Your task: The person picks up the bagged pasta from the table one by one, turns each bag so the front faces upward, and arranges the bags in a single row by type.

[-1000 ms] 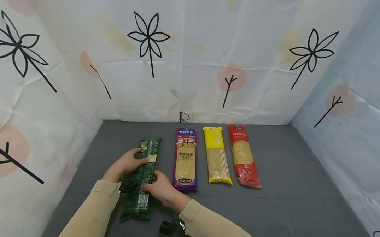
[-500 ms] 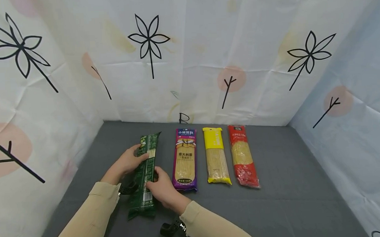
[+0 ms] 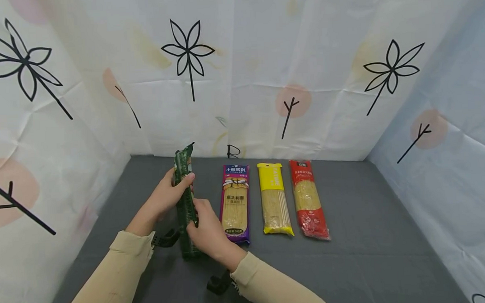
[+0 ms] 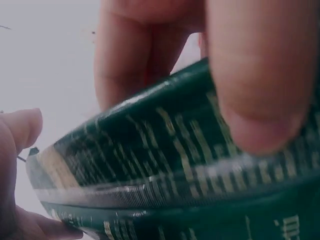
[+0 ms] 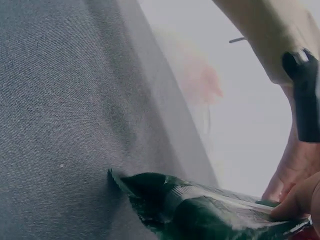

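Note:
A long dark-green packet [image 3: 186, 209] with pale printed text is gripped by both hands and stands turned on its narrow side in the head view. My left hand [image 3: 166, 192] holds it near the far end, thumb across the near side. Lower down, my right hand [image 3: 207, 231] pinches its right edge. The left wrist view shows the printed back of the green packet [image 4: 125, 167] with a long seam, fingers over its top edge. In the right wrist view, the crimped end of the green packet [image 5: 190, 215] points over the grey cloth.
To the right lie a purple pasta packet [image 3: 234, 210], a yellow pasta packet [image 3: 275, 204] and a red pasta packet [image 3: 308, 196], side by side on the grey tabletop [image 3: 372, 236]. A patterned white cloth [image 3: 246, 52] walls the table at back and sides.
Both hands have raised the green packet and rolled it from showing its broad back, barcode visible, onto its edge. Its far end now reaches higher. The other packets stay put.

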Demonstrator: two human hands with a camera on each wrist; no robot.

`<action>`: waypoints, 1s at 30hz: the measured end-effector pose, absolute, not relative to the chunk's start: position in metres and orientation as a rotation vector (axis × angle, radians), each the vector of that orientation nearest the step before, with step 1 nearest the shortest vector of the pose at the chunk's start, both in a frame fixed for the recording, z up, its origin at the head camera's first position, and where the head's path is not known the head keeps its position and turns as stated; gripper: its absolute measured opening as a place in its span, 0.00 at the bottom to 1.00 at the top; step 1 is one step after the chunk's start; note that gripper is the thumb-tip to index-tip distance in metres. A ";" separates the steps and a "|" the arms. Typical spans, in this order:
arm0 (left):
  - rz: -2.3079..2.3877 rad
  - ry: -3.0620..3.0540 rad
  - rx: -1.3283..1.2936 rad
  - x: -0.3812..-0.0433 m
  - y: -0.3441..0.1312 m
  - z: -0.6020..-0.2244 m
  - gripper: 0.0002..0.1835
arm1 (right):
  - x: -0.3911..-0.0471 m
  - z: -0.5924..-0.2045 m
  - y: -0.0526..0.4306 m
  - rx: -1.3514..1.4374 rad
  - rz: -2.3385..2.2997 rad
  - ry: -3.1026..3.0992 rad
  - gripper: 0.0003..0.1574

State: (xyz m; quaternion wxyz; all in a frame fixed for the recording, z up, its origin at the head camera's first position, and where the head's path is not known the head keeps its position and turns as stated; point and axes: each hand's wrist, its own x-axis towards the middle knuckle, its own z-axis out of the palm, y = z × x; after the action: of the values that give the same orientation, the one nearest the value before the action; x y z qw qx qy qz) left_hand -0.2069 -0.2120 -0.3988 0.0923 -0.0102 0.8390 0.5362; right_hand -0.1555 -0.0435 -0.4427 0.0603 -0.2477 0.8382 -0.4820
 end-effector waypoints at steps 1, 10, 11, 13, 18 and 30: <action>1.610 2.484 -0.024 -0.206 -0.212 -0.396 0.57 | -0.154 -0.441 -0.045 -0.782 -1.425 2.577 0.34; 1.707 2.427 -0.090 -0.202 -0.213 -0.385 0.45 | -0.144 -0.435 -0.053 -0.955 -1.278 2.811 0.36; 1.720 2.419 -0.096 -0.201 -0.213 -0.386 0.44 | -0.144 -0.435 -0.053 -0.959 -1.284 2.806 0.37; 1.751 2.404 -0.102 -0.201 -0.214 -0.387 0.42 | -0.145 -0.437 -0.052 -0.961 -1.313 2.777 0.37; 1.812 2.382 -0.079 -0.202 -0.216 -0.391 0.38 | -0.146 -0.442 -0.046 -0.914 -1.414 2.641 0.38; 1.975 2.262 -0.065 -0.200 -0.217 -0.392 0.35 | -0.155 -0.455 -0.028 -0.617 -1.780 2.175 0.33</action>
State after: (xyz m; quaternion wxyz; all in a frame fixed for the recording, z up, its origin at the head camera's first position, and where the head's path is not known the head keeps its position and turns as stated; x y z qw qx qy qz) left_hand -0.1998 -0.2175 -0.3915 0.0692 -0.0215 0.7513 0.6560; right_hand -0.1549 -0.0283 -0.4550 0.1318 -0.2126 0.7493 -0.6132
